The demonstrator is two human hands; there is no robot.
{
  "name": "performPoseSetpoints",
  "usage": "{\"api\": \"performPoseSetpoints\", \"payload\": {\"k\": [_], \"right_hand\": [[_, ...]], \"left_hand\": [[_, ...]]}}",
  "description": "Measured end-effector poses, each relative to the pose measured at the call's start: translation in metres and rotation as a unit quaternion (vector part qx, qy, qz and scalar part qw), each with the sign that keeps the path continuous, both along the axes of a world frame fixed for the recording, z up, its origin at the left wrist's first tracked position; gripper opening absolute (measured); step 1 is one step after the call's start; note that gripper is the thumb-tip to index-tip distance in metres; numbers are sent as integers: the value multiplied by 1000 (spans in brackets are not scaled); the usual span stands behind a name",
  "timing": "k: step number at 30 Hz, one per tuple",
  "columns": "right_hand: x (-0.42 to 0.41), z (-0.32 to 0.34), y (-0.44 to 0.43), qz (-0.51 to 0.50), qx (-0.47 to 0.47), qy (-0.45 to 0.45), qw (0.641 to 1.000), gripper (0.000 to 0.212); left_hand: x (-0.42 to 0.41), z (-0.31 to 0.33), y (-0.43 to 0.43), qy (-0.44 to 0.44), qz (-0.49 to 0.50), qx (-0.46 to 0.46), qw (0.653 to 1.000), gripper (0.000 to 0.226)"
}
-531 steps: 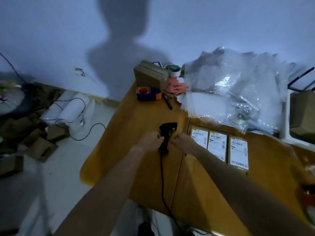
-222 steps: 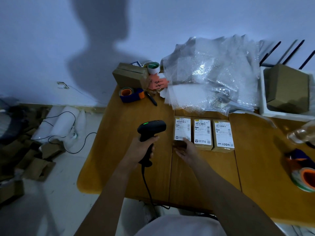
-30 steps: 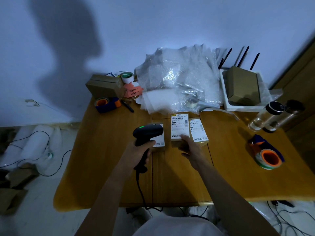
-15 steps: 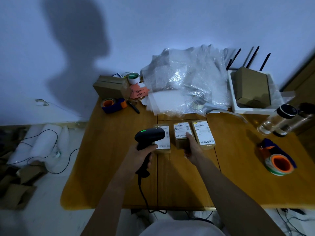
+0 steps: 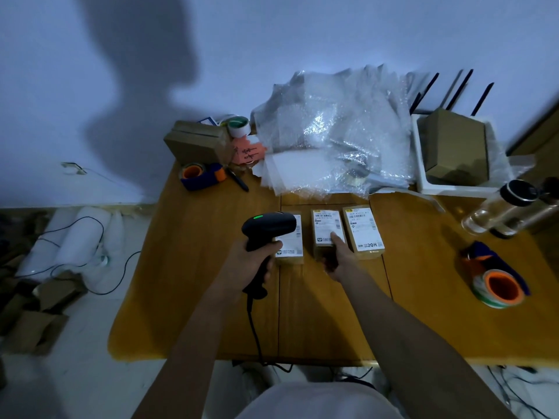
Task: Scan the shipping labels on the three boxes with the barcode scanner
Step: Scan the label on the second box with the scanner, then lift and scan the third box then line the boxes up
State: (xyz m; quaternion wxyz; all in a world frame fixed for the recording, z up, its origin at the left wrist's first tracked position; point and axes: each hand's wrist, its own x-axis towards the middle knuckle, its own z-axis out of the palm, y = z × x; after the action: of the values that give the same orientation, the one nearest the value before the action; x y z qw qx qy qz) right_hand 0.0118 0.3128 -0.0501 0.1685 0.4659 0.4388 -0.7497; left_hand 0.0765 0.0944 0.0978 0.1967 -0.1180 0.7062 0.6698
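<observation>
Three small brown boxes with white shipping labels lie in a row on the wooden table [image 5: 193,267]: the left box [image 5: 292,249], the middle box [image 5: 325,228] and the right box [image 5: 363,229]. My left hand [image 5: 252,263] grips the handle of a black corded barcode scanner [image 5: 267,229] with a green light on top. The scanner head hangs over the left box and covers part of its label. My right hand [image 5: 338,257] rests on the near end of the middle box, with a finger on its label.
Bubble wrap [image 5: 329,137] is piled behind the boxes. A tape dispenser [image 5: 201,175], a cardboard box [image 5: 196,142] and a marker lie at the back left. A white tray [image 5: 423,176] with a box, bottles [image 5: 502,210] and a tape roll [image 5: 499,287] are on the right.
The middle box was tilted up in my right hand a second ago; it now lies flat in the row. The scanner stays over the left box.
</observation>
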Motion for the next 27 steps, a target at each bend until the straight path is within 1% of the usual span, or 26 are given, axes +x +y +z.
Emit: {"api": "performPoseSetpoints", "payload": {"k": [2, 8, 10, 13, 16, 22, 27], "right_hand": [[0, -2, -1, 2, 14, -10, 1000, 56], [-3, -3, -4, 5, 48, -20, 999, 60], [-3, -5, -3, 29, 79, -32, 996, 66], [2, -12, -1, 94, 130, -56, 985, 78], [7, -16, 3, 130, 152, -54, 978, 81], [11, -9, 10, 157, 115, -32, 980, 77], [18, -5, 18, 167, 100, -16, 981, 84]], "left_hand": [[0, 0, 1, -1, -7, 1, 1000, 23], [0, -1, -2, -9, -7, 4, 1000, 23], [1, -1, -4, -9, -3, 8, 1000, 22], [3, -2, -6, -12, 4, 7, 1000, 21], [5, -3, -7, -16, 8, 5, 1000, 21], [6, -4, -6, -13, 2, 6, 1000, 18], [5, -5, -1, -5, -5, 1, 1000, 18]]}}
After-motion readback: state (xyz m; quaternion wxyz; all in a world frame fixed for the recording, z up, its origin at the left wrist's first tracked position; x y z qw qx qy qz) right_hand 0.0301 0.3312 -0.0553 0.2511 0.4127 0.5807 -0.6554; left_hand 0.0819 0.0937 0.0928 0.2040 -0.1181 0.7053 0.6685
